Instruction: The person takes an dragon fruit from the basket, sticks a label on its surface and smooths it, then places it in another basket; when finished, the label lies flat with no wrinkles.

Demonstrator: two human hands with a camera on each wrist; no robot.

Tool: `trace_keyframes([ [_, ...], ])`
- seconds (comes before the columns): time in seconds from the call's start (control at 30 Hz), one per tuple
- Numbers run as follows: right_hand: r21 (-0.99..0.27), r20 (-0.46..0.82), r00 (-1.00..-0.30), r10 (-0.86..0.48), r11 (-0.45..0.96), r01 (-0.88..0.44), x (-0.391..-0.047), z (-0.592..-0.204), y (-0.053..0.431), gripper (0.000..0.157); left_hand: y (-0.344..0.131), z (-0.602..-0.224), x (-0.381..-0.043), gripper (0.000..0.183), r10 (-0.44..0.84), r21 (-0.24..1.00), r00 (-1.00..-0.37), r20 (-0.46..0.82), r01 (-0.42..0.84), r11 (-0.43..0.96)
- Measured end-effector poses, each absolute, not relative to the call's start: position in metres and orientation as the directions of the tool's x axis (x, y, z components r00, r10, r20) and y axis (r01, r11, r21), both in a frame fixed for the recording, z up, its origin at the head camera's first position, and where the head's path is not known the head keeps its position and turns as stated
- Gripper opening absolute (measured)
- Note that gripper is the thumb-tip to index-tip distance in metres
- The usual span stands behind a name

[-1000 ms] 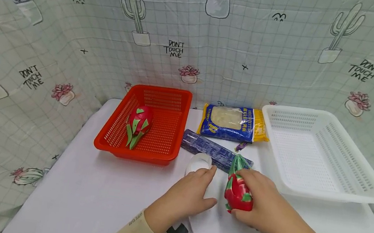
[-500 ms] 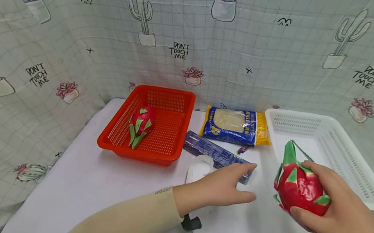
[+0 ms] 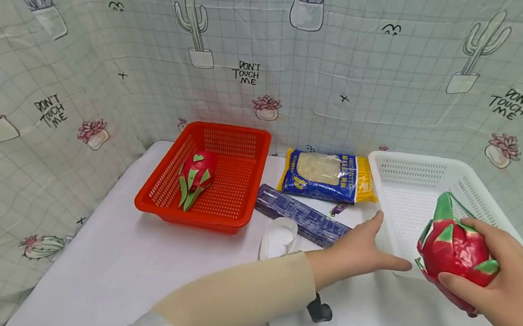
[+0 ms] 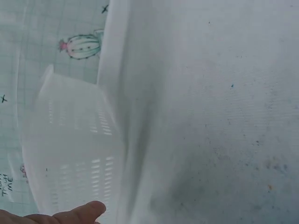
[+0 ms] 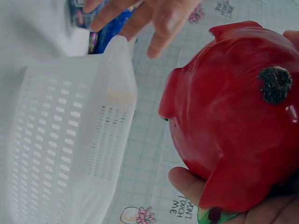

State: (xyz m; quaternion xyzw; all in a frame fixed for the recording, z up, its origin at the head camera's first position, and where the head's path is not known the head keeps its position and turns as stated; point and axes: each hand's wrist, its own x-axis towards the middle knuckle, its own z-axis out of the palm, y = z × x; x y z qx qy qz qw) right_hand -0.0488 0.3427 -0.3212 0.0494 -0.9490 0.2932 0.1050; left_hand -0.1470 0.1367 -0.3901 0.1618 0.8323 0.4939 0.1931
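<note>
While my right grip clasps the dragon fruit beside the white basket, my left grip spreads empty | likely light, stiff, slick | best held round its middle, avoiding leaves

a blue-yellow packet before cactus-print cloth

Two glossy red-green dragon fruits, one in right hand; two slotted plastic baskets, red and white; one blue-yellow packet.
</note>
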Motion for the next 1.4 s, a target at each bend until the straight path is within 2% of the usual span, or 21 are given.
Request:
trace_keyframes([
  [0.2,-0.545,0.216,-0.976,-0.007,0.828,-0.127,-0.052,-0.319,0.344,0.099,0.158,-0.400,-0.150,0.115,0.376,0.868,-0.897,-0.234,-0.018,0.496],
  [0.37,-0.529,0.213,-0.977,0.003,0.841,-0.113,-0.055,-0.319,0.343,0.104,0.167,-0.403,-0.155,0.121,0.350,0.877,-0.910,-0.224,-0.031,0.480],
  [0.67,-0.491,0.291,-0.956,0.024,0.862,-0.128,-0.059,-0.323,0.350,0.110,0.180,-0.408,-0.155,0.131,0.443,0.942,-0.888,-0.122,0.037,0.333],
  [0.83,-0.446,0.334,-0.942,0.007,0.882,-0.152,-0.075,-0.320,0.359,0.101,0.182,-0.408,-0.154,0.135,0.439,0.946,-0.889,-0.128,0.024,0.325],
  [0.97,-0.406,0.258,-0.966,-0.019,0.905,-0.126,-0.096,-0.317,0.375,0.095,0.180,-0.406,-0.154,0.135,0.436,0.945,-0.886,-0.157,-0.006,0.328],
  [1.23,-0.340,0.102,-0.993,-0.055,0.937,-0.087,-0.139,-0.324,0.418,0.084,0.183,-0.405,-0.153,0.136,0.371,0.901,-0.894,-0.250,-0.074,0.428],
  [1.4,-0.335,0.056,-0.997,-0.058,0.939,-0.073,-0.153,-0.339,0.437,0.085,0.185,-0.404,-0.152,0.135,0.356,0.895,-0.895,-0.267,-0.094,0.436],
])
